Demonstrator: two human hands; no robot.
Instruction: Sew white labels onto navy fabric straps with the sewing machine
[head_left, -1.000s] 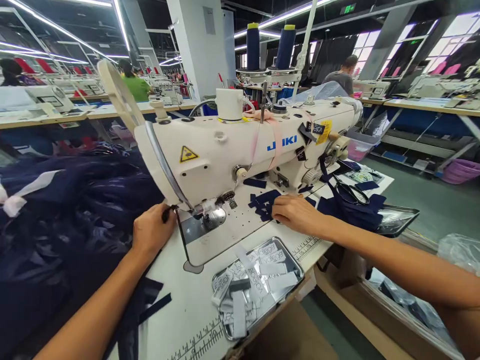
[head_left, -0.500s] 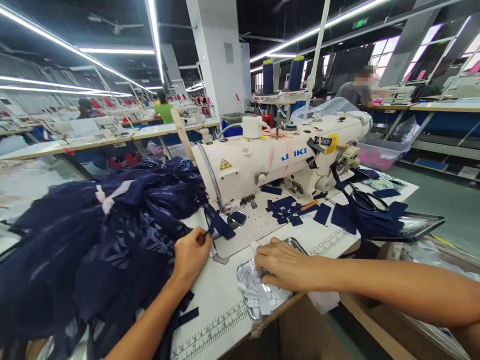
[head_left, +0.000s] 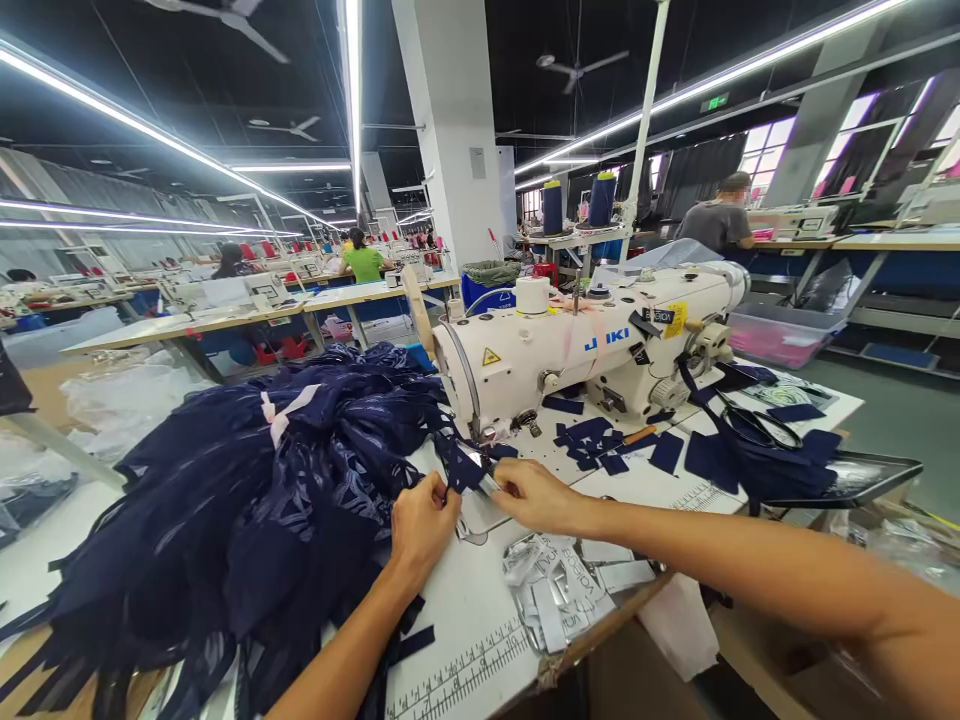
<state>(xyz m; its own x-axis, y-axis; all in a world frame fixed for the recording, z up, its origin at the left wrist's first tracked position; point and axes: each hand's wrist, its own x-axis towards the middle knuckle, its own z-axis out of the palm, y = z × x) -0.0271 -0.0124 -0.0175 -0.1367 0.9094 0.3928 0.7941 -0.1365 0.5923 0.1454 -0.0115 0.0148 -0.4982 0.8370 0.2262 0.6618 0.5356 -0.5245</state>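
Note:
My left hand [head_left: 424, 525] pinches the edge of a navy fabric piece [head_left: 463, 470] just in front of the sewing machine's [head_left: 517, 365] needle area. Close to it on the right, my right hand [head_left: 536, 496] has thumb and fingers closed on a small pale label [head_left: 489, 484], which meets the navy fabric. Below that hand, a heap of white and silver printed labels [head_left: 559, 590] lies in a metal tray at the table's front edge. A large pile of navy lace garments [head_left: 300, 520], tied with a pale strip [head_left: 289, 412], spreads out left of my left hand.
Navy scraps [head_left: 592, 440] and an orange-handled tool [head_left: 639, 435] lie on the machine bed. Scissors [head_left: 757, 420] rest over navy cloth by a dark tray [head_left: 862, 478] at right. A printed ruler [head_left: 457, 665] runs along the front edge. Other people sit at machines beyond.
My right hand has moved up and left from the label tray to the navy fabric, now with a label in it. My left hand keeps its pinch. The camera view has shifted.

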